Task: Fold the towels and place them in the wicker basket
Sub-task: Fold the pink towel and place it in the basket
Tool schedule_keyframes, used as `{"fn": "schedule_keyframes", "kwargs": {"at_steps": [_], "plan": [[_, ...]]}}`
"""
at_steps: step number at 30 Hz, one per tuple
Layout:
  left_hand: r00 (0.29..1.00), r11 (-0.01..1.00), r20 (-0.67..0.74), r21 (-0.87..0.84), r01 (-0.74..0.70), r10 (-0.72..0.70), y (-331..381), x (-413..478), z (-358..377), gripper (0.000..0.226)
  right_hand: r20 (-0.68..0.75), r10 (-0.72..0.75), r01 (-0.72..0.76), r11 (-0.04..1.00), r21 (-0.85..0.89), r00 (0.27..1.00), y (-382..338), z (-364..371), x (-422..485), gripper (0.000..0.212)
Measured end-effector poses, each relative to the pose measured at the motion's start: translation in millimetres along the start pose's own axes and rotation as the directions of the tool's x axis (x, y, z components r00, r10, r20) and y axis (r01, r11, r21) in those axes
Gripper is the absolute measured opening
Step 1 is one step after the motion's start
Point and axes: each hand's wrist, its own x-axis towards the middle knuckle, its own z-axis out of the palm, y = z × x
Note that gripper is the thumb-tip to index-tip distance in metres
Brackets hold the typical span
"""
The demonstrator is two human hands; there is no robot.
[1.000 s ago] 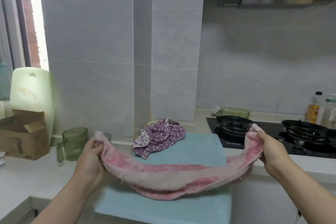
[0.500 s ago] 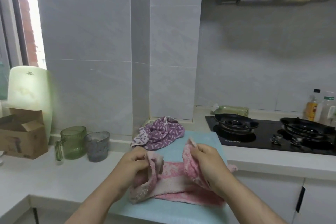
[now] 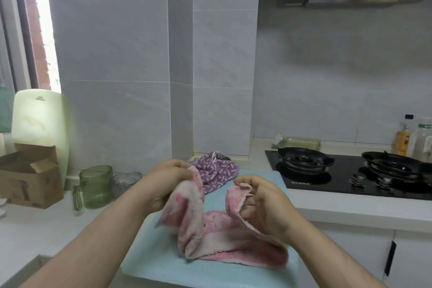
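A pink towel sags onto a light blue mat on the counter in front of me. My left hand grips its left end, lifted above the mat. The towel's right end is pinched in my right hand, a short gap from the left hand. A crumpled purple patterned towel lies at the mat's far edge, against the tiled pillar. No wicker basket is in view.
A green glass mug and a grey glass cup stand left of the mat. An open cardboard box and a pale green board sit at far left. A black gas hob and bottles are at right.
My hands came together from a wide stretch, bringing the pink towel's two ends close over the mat. The towel's middle dropped onto the mat, and the ends have since risen a little.
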Motion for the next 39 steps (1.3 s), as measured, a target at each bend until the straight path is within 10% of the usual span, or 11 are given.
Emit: {"fn": "schedule_keyframes", "kwargs": {"at_steps": [8,14,17,25,29,33,39], "plan": [[0.994,0.78,0.084,-0.616,0.111,-0.074,-48.5,15.0,26.7,0.023,-0.052,-0.141,0.117,0.938,-0.325,0.989,10.9,-9.0,9.9,0.027],[0.983,0.993,0.186,0.116,-0.025,0.003,-104.7,-9.7,23.4,0.059,-0.05,-0.28,0.155,0.659,-0.736,0.959,29.0,-33.3,2.5,0.032],[0.977,0.794,0.126,0.57,-0.212,0.17,-115.4,-3.8,25.6,0.052,-0.093,-0.266,0.126,0.702,-0.701,0.96,34.1,-39.3,3.0,0.02],[0.968,0.455,0.115,0.866,-0.208,0.223,-108.4,20.1,25.9,0.014,-0.133,-0.278,0.107,0.703,-0.703,0.951,27.7,-49.2,7.6,0.014],[0.972,0.983,-0.204,0.16,-0.088,0.121,-83.3,31.1,-2.0,0.02,-0.284,-0.438,0.075,0.642,-0.763,0.853,0.4,-78.2,15.4,0.015],[0.903,0.888,-0.43,-0.411,-0.205,0.01,-47.1,35.6,-38.0,0.019,-0.536,-0.439,0.08,0.821,-0.565,0.721,-35.3,-106.6,27.7,0.015],[0.671,0.891,-0.741,-0.297,-0.344,0.012,-6.9,48.8,-88.9,0.025,-0.678,-0.54,-0.003,0.781,-0.625,0.499,-83.6,-148.1,30.0,0.015]]}}
